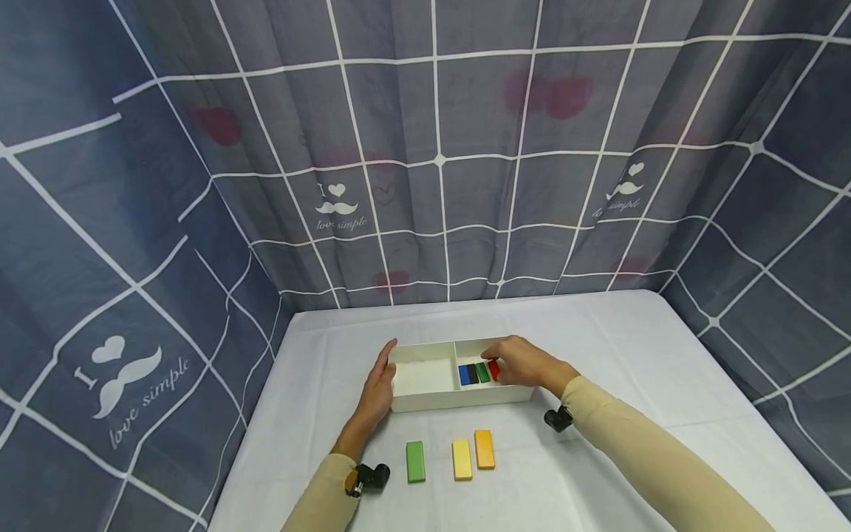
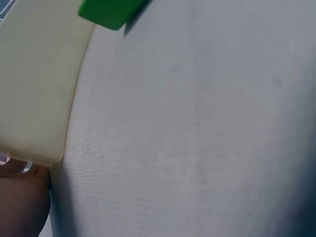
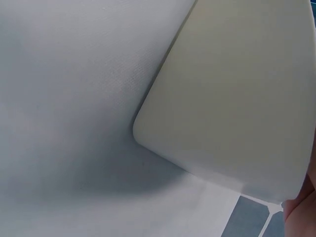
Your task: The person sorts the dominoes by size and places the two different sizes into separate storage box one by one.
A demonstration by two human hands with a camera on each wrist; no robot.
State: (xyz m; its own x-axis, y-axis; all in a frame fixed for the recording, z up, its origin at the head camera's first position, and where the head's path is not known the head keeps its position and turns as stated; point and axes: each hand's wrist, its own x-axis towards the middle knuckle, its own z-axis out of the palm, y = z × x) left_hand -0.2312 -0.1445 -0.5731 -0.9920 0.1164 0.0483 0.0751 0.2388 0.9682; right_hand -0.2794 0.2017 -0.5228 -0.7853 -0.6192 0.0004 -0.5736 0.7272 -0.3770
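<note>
A white two-compartment box (image 1: 425, 401) stands on the table. Against its left end rests my left hand (image 1: 377, 388), its fingers fairly straight along the wall; in the left wrist view, part of that hand (image 2: 22, 207) shows beside the box corner. My right hand (image 1: 528, 362) reaches into the right compartment and pinches a red block (image 1: 494, 369), partly hidden by the fingers. Beside it in a row are a blue block (image 1: 464, 375), a black block (image 1: 473, 374) and a dark green block (image 1: 482, 372). The right wrist view shows mostly the box's outer wall (image 3: 237, 108).
In front of the box, a light green block (image 1: 415, 462), a yellow block (image 1: 462, 459) and an orange block (image 1: 484, 449) lie on the white tablecloth (image 1: 598, 473). A dark checked curtain (image 1: 412, 192) hangs behind the table and along both sides.
</note>
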